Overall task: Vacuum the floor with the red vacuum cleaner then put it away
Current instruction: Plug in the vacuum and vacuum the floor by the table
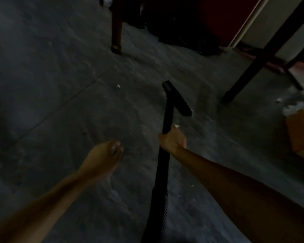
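Black ribbed hose rose from the near edge of the view between the two forearms. The red body of the vacuum cleaner was not in view, so only its working end could be placed. A little farther out, the right hand was wrapped firmly around the wand where hose and tube met. The left hand hung to the left of it, fingers loosely curled and holding nothing. Beyond the right hand the wand ran down to the floor nozzle, which sat at a slant on the grey concrete floor, its right end beside a small white scrap. Another scrap lay just beside the knuckles, and a third lay well to the left of the nozzle. The step in hand looked like sweeping the open floor. It would go best with the nozzle kept flat and drawn in slow, overlapping strokes across each scrap rather than flicked past them. Farther right, white litter lay by a cardboard box near a dark table leg, so the nozzle would need easing around that leg. Farthest off stood a reddish chair leg.
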Motion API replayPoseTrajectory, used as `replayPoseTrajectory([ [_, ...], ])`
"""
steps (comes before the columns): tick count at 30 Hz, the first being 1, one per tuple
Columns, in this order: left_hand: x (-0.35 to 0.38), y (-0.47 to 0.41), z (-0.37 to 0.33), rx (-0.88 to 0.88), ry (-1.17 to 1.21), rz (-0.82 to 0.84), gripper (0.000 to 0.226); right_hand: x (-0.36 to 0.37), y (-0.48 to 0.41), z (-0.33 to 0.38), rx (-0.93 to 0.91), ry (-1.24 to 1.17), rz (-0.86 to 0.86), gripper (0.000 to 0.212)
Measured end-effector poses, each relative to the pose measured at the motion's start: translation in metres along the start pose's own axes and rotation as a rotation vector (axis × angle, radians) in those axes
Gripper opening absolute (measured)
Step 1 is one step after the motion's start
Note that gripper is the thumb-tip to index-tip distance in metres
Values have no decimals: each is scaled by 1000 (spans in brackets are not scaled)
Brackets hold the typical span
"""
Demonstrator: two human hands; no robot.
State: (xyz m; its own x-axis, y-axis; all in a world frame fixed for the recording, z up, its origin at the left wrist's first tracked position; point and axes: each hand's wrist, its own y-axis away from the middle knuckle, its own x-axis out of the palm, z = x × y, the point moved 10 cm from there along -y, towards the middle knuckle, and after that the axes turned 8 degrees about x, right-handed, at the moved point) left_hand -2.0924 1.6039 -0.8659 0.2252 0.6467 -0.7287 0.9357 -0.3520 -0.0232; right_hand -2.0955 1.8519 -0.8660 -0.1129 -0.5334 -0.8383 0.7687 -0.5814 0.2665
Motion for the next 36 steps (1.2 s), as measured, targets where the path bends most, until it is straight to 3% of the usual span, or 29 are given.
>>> replayPoseTrajectory([
  [8,50,-7,-67,124,57,73,55,-35,-49,-110,253,172,-58,70],
  [10,65,-5,-77,162,48,118,59,-37,-50,-119,249,198,-33,74],
  [14,85,-8,-83,142,47,184,49,-24,-15,-121,161,87,32,63],
  [17,83,-7,-85,105,104,132,32,15,41,-113,33,66,96,71],
  [20,87,0,-88,114,115,135,27,30,69,-99,-91,89,98,60],
  [22,90,3,-85,116,97,157,32,22,59,-93,-78,106,49,59],
  [26,96,9,-81,95,124,255,63,-2,23,-112,123,99,7,76],
  [30,90,14,-88,109,90,222,48,-9,51,-135,147,186,16,60],
  [36,100,32,-94,166,98,262,52,29,118,-159,36,222,201,76],
])
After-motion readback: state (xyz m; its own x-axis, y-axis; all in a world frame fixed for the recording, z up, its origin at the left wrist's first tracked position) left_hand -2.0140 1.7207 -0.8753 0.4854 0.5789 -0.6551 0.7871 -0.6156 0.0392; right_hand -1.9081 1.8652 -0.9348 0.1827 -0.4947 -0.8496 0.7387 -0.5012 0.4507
